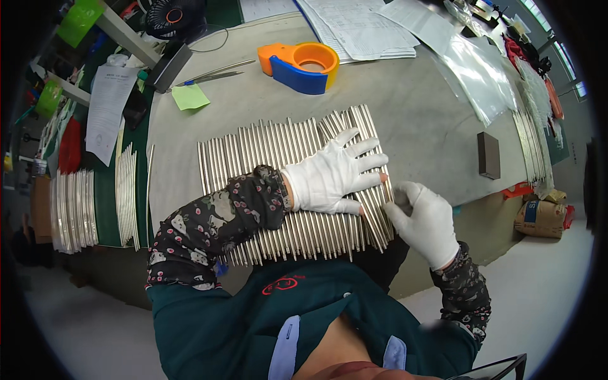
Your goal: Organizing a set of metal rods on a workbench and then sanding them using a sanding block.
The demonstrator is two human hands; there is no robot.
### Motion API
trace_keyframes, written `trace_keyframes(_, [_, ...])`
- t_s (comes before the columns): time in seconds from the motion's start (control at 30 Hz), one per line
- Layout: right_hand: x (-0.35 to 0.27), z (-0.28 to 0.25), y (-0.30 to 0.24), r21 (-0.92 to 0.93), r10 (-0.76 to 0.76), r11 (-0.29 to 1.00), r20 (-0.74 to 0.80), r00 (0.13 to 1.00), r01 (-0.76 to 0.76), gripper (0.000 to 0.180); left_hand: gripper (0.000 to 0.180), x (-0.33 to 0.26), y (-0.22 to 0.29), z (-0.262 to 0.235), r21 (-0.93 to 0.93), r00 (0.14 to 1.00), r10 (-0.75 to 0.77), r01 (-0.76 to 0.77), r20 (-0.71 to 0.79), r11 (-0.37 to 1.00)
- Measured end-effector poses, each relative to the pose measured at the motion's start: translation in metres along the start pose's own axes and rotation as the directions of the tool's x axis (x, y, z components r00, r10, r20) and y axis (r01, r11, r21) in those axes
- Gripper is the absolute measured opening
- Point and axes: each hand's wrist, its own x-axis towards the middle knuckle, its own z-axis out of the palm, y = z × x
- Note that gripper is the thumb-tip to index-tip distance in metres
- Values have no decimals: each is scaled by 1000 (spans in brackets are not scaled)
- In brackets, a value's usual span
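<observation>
While the gloved left hand (329, 174) lies palm down across the silvery rods (272, 145), its fingers are spread and its grip is wrapped around nothing. Right of centre, the right hand (423, 218) has its grip half curled, with a gap between thumb and forefinger; whether it touches the outermost rods, I cannot tell. Side by side mid-frame, the rods look stiff and smooth, probably slippery and apt to roll, best held several together at mid-length. Their lower ends seem to reach the near edge of the tabletop (430, 139). Room for moving spreads rightward to a dark brown block (488, 155); above, a tape dispenser (297, 77) limits it.
</observation>
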Motion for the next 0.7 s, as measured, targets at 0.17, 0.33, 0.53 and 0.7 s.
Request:
trace_keyframes(0.17, [1, 9, 37, 179, 68, 983, -160, 985, -39, 21, 71, 21, -1, 4, -14, 996, 86, -86, -12, 996])
trace_keyframes(0.33, [12, 11, 54, 220, 167, 968, -202, 965, -122, 19, 74, 48, -1, 14, 21, 992, 128, -128, -5, 992])
trace_keyframes(0.53, [25, 4, 79, 143, 137, 985, -273, 952, -100, 21, 86, 31, 2, 3, -39, 992, 111, -108, 67, 993])
trace_keyframes(0.7, [28, 3, 85, 54, 111, 993, -256, 960, -101, 25, 85, 1, -8, -9, -100, 980, 149, -136, 131, 986])
